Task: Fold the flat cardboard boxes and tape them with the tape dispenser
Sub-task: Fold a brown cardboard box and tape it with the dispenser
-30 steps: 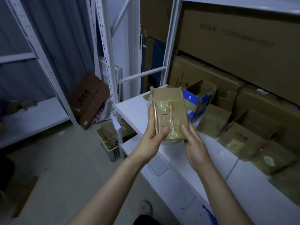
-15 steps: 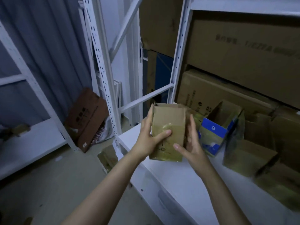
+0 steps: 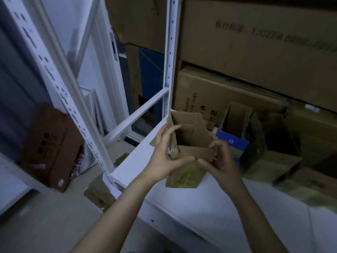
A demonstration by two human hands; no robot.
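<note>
- One small cardboard box (image 3: 184, 175) stood opened out in the person's grasp, held over the left end of a white shelf (image 3: 164, 212), near a white upright post (image 3: 169, 52).
- Its long axis ran up and down, leaning slightly away; the open mouth faced up toward the camera, flaps raised at the far side.
- Inside, only bare cardboard walls and a folded inner flap showed.
- The left hand (image 3: 162, 157) gripped the box's left wall, thumb laid across the near face, forefinger hooked over the rim.
- The right hand (image 3: 223, 161) gripped the right wall, fingers curled on the rim, thumb tip close to the left thumb.
- Just right of the box, one blue box marked "8" (image 3: 232, 142) stood open on the shelf; its contents could not be made out.
- Further right lay several more small brown boxes (image 3: 273, 161), too blurred to count.
- Behind them, two big printed cartons were stacked, an upper carton (image 3: 255, 42) on a lower carton (image 3: 209, 92).
- On the floor at left, one flattened brown carton (image 3: 52, 147) leaned upright.
</note>
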